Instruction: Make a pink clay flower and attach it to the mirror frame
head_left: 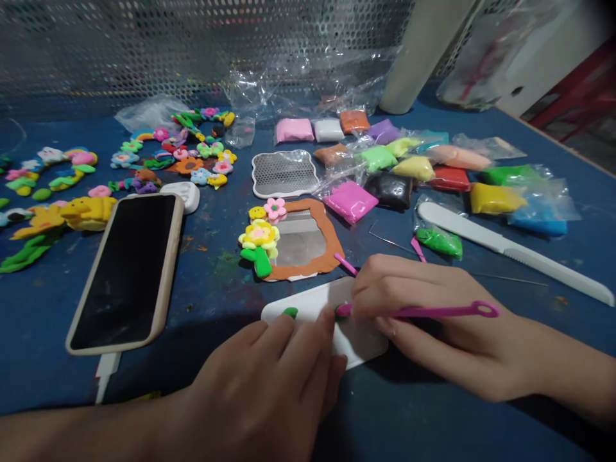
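My right hand [433, 321] is closed on a pink plastic tool [443, 311] with a ring at its end. The tool's tip touches a small piece of green clay on a white board [360, 346]. My left hand [269, 378] rests over the board's left part, fingers bent and close together; what they hold, if anything, is hidden. Another bit of green clay [290, 312] shows beside its fingertips. Just behind the board lies a mirror [301, 244] with a brown clay frame [332, 240], a yellow clay flower [260, 236] and a pink one [275, 209].
A phone [128, 269] with a cable lies left, near several clay ornaments [190, 165]. Bagged clay packs [350, 202], a second mirror [285, 174] and a white knife [514, 250] lie behind and right. A perforated metal panel [144, 51] borders the blue table [212, 289].
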`<state>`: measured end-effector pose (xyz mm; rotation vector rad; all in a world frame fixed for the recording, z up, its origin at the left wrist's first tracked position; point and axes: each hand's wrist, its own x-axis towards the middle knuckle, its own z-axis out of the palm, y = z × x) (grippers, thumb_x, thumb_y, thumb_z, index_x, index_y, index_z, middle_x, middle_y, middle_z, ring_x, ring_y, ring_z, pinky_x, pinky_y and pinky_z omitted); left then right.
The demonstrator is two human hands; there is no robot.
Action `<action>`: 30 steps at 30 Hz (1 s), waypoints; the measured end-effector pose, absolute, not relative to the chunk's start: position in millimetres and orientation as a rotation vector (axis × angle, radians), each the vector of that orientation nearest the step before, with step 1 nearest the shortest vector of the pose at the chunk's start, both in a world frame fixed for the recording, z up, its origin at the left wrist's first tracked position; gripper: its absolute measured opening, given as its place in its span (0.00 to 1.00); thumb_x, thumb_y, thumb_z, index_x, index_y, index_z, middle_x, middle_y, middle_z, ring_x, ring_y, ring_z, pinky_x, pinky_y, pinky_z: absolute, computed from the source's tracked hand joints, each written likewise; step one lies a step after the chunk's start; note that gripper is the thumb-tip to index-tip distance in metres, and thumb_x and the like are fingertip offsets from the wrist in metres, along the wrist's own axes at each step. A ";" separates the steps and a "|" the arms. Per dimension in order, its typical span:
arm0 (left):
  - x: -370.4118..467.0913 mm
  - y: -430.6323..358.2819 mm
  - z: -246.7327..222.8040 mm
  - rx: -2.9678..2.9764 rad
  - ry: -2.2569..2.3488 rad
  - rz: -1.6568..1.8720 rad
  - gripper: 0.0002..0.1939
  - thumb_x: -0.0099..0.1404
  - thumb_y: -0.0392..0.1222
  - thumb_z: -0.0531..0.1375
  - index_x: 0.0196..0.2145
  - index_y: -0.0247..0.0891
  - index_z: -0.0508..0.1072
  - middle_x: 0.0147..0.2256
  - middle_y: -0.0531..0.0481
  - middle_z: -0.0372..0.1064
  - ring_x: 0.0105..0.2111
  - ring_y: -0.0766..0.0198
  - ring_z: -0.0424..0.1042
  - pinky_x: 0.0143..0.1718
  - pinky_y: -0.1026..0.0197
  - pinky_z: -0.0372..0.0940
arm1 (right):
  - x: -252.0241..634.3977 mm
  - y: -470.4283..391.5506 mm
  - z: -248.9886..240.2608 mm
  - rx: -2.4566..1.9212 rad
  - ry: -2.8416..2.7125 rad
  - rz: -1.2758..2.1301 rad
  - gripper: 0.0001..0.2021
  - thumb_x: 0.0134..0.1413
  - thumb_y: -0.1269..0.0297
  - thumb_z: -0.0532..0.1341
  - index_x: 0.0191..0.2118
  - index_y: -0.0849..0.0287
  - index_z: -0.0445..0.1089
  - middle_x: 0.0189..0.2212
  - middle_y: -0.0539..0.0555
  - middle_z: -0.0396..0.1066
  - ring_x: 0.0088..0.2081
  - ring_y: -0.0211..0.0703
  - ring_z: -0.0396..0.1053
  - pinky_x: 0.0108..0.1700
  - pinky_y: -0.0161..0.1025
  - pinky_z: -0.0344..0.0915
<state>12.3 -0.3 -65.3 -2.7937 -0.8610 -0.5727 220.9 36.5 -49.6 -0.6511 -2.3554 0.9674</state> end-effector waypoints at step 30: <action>12.0 15.5 -40.5 -3.152 -1.693 -1.056 0.07 0.60 0.34 0.59 0.27 0.43 0.74 0.23 0.59 0.71 0.23 0.71 0.70 0.23 0.72 0.65 | 219.6 22.4 -30.1 -0.558 -2.162 0.803 0.15 0.46 0.82 0.52 0.40 0.63 0.67 0.29 0.54 0.71 0.32 0.38 0.68 0.39 0.39 0.65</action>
